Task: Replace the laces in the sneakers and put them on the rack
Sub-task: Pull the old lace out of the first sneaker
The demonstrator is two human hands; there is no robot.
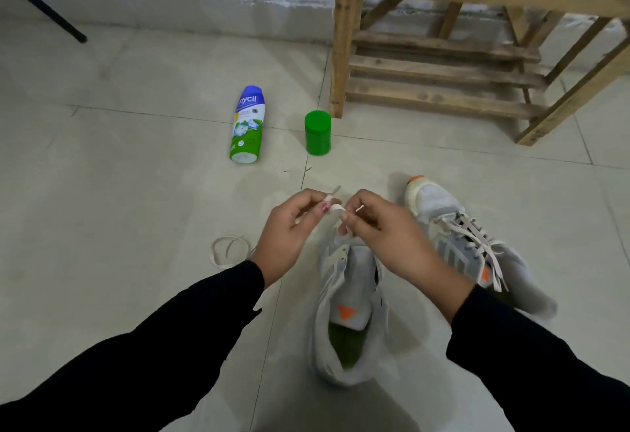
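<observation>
The wooden rack (pixel 443 46) stands far right, with the laced sneaker (pixel 460 237) nearer and the unlaced sneaker (pixel 351 295) left of it, its long axis running near to far. The left hand (pixel 289 230) and right hand (pixel 385 230) each pinch the lace (pixel 335 208) just above its far end, with the eyelets directly below, equally close to both. Further left, a bottle (pixel 247 125) lies on its side and a green jar (pixel 317 133) stands lidded, their contents hidden.

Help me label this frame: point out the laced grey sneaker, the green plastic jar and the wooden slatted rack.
laced grey sneaker (pixel 434 205): head view, on its grey toe mesh.
green plastic jar (pixel 317 138): head view, on its side wall.
wooden slatted rack (pixel 342 56): head view, on its front left post.
</observation>
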